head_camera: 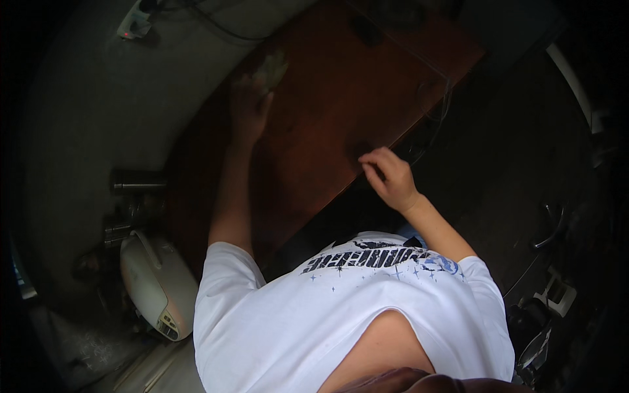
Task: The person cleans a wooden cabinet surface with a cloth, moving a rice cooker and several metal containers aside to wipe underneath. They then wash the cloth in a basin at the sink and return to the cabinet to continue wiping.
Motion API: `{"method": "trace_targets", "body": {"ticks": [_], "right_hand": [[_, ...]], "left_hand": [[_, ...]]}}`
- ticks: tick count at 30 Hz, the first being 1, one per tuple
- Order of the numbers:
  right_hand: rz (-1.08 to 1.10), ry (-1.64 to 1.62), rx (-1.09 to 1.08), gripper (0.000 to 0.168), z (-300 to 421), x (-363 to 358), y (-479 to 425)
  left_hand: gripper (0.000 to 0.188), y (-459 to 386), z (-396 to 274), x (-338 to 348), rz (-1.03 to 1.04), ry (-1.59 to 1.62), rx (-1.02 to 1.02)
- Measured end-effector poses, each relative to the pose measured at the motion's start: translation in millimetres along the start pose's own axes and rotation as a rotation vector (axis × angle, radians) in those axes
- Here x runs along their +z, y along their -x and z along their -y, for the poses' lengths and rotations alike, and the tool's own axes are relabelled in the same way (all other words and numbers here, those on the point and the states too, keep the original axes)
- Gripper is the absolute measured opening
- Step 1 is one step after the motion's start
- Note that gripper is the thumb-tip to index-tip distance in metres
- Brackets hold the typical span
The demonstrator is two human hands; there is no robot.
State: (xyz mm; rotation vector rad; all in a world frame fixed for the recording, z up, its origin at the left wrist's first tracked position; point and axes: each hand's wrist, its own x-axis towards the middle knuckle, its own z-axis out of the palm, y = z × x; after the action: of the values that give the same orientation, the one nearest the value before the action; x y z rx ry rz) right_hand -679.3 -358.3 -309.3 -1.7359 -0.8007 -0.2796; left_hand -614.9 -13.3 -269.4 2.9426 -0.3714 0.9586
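Note:
My left hand (pixel 249 109) reaches out over the far left part of a reddish-brown wooden table (pixel 309 127). It grips a crumpled, pale yellowish-green cloth (pixel 271 71), which rests against the tabletop; dim light blurs its outline. Close to the table's near edge is my right hand (pixel 392 179). Its fingers are curled in, and I see nothing between them. A dark shadow lies on the wood beside its fingertips.
A thin cable (pixel 446 96) hangs over the table's right edge. At left stand a white appliance (pixel 157 290) with a handle and button panel, and a shiny metal canister (pixel 140 185). A power strip (pixel 133 24) with a red light lies at upper left.

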Motion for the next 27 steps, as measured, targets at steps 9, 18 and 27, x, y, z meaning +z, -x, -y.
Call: {"method": "trace_targets", "body": {"ticks": [9, 18, 27], "right_hand": [[-0.381, 0.185, 0.24, 0.009, -25.4, -70.2, 42.7], [-0.571, 0.204, 0.257, 0.013, -49.4, -138.9, 45.9], [-0.218, 0.306, 0.208, 0.016, -45.4, -149.7, 15.4]], "left_hand": [[0.036, -32.3, -38.6, 52.8, -0.108, -0.156, 0.094], [0.03, -38.8, -63.9, 36.7, -0.009, 0.092, -0.065], [0.037, -4.6, -84.7, 5.6, 0.035, 0.05, -0.082]]}}
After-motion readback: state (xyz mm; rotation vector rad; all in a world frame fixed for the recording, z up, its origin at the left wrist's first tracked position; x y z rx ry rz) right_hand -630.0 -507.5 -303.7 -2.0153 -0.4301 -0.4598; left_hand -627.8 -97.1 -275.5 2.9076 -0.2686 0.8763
